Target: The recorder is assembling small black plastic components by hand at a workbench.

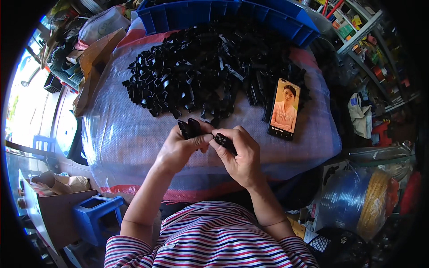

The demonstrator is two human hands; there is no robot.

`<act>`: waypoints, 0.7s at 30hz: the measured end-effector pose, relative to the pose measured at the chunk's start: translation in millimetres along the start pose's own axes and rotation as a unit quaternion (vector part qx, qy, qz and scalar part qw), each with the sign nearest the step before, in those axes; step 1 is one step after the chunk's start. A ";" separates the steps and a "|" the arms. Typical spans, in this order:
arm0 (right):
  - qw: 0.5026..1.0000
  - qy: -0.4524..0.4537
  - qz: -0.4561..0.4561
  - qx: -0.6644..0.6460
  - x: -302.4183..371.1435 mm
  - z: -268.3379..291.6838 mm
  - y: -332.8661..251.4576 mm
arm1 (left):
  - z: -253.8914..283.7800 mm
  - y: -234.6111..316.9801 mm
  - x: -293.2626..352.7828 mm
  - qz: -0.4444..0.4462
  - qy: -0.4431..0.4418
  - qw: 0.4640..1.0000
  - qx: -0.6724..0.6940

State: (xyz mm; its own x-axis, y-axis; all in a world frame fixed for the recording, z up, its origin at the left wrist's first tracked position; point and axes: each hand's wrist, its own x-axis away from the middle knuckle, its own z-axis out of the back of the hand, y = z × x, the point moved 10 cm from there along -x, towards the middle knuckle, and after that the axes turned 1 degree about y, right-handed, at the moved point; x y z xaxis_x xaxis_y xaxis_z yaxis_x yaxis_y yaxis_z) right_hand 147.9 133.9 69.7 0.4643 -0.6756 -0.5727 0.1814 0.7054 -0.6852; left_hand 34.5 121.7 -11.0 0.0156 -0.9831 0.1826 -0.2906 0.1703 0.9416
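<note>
- Black part (pixel 225 142), short, with small light marks on its end, sits in the right hand (pixel 242 154), left of the phone (pixel 286 109) and nearer the person; thumb and bent forefinger pinch it.
- Left hand (pixel 176 152), farther left of the phone, has its fingers curled around a dark bundle (pixel 189 128) with two ends poking up (one forked piece or two separate ones, I cannot tell).
- Fingertips of both hands meet or nearly meet; the thumbs hide whether the held things join there.
- The step in hand looks like close work on single parts, perhaps fitting or parting them; the view does not settle which.
- Either way, the next move would seem to call for a firm left grip as the base, a lighter right pinch, and ends lined up before any push or pull (smooth parts like these could slip).
- Loose heap (pixel 178 76) of similar black pieces spreads left of the phone and beyond it, on a woven sheet (pixel 134 152).
- Blue bins (pixel 187 15) stand beyond the phone, past the heap.
</note>
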 end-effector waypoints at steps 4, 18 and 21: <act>1.000 0.021 0.003 0.011 2.1 -1.5 3.1 | -10.9 -22.4 0.4 0.017 0.014 0.968 0.248; 0.973 0.007 -0.205 -0.102 27.0 2.5 34.6 | 7.6 -17.6 -7.1 -0.019 0.069 0.974 0.213; 0.978 -0.004 -0.186 -0.096 27.5 1.4 35.6 | 11.8 -16.0 -5.7 -0.031 0.085 0.976 0.198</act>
State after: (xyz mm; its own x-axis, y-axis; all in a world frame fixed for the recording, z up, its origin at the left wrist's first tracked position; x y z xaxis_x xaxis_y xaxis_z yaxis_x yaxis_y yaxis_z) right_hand 168.4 140.7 30.3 0.4040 -0.8757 -0.2644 0.1739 0.3572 -0.9177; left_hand 27.7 123.8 -30.5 0.1933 -0.9597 0.2038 -0.6299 0.0379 0.7758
